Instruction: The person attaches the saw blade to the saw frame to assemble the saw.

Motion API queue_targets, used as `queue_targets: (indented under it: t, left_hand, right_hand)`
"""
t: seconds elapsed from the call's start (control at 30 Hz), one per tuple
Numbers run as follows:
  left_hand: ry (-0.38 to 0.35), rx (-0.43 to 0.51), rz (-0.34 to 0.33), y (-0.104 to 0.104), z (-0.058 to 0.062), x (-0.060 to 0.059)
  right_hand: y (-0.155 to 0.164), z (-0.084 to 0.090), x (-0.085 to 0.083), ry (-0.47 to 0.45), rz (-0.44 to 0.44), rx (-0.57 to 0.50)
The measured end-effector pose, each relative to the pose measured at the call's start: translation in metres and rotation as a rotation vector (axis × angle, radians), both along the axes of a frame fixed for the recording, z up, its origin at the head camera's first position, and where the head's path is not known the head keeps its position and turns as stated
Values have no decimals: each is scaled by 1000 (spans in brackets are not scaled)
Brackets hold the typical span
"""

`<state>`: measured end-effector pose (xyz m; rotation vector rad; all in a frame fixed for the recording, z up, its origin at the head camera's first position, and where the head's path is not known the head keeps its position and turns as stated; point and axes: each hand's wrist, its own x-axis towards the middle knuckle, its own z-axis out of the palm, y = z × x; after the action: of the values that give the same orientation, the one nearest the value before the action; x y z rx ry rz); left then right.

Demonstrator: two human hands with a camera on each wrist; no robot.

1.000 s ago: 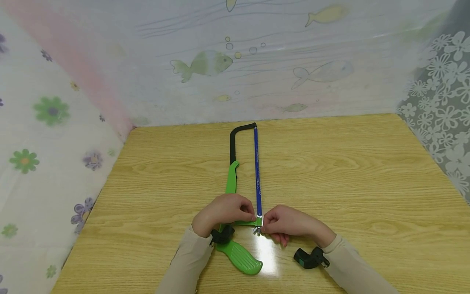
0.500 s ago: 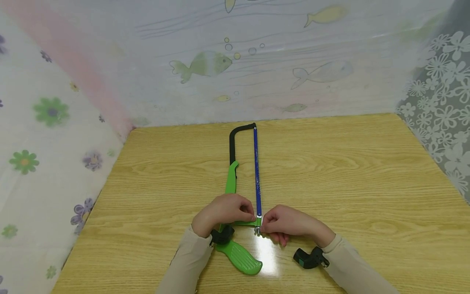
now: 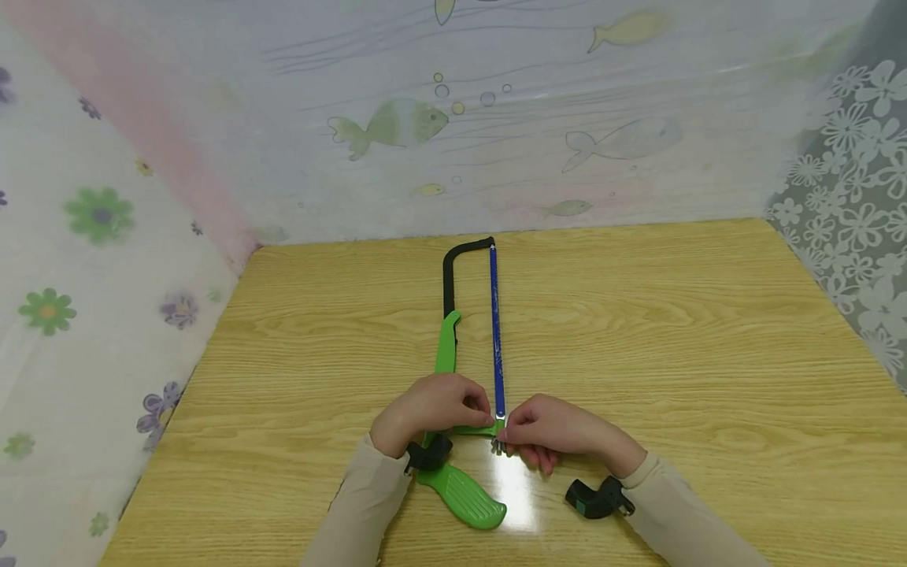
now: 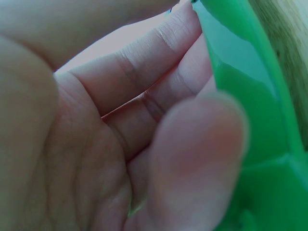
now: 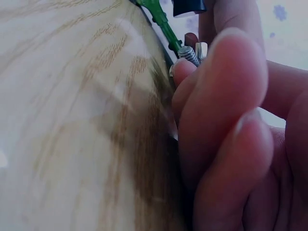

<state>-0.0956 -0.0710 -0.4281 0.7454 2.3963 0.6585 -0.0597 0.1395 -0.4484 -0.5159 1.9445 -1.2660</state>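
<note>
A hacksaw with a green handle (image 3: 464,496), a black front frame (image 3: 449,276) and a blue blade (image 3: 497,331) lies flat on the table, its handle end nearest me. My left hand (image 3: 439,403) holds the green frame (image 4: 255,110) close to the blade's near end; its fingers show against the green part in the left wrist view. At that end, thumb and fingers of my right hand (image 3: 560,429) pinch the wing nut (image 3: 499,446). The right wrist view shows a threaded bolt (image 5: 188,55) sticking out by the fingertips, with the nut partly covered.
The wood-grain table (image 3: 673,331) reaches back to a curtain (image 3: 510,157) printed with fish. Flowered sheets hang at the left and right. Black wrist cameras sit on both forearms, the right one (image 3: 597,498) close to the tabletop.
The wing nut has turned and its wings stand at a different angle. My right fingertips have shifted slightly at it, while the left hand and the hacksaw stay in place.
</note>
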Motion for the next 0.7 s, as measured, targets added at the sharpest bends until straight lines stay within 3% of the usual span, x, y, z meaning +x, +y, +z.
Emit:
queue_targets:
  t: [0.7]
  left_hand:
    - [9,-7,8,1,3,1]
  right_hand:
    - [-1,-1,2,26,-1,28]
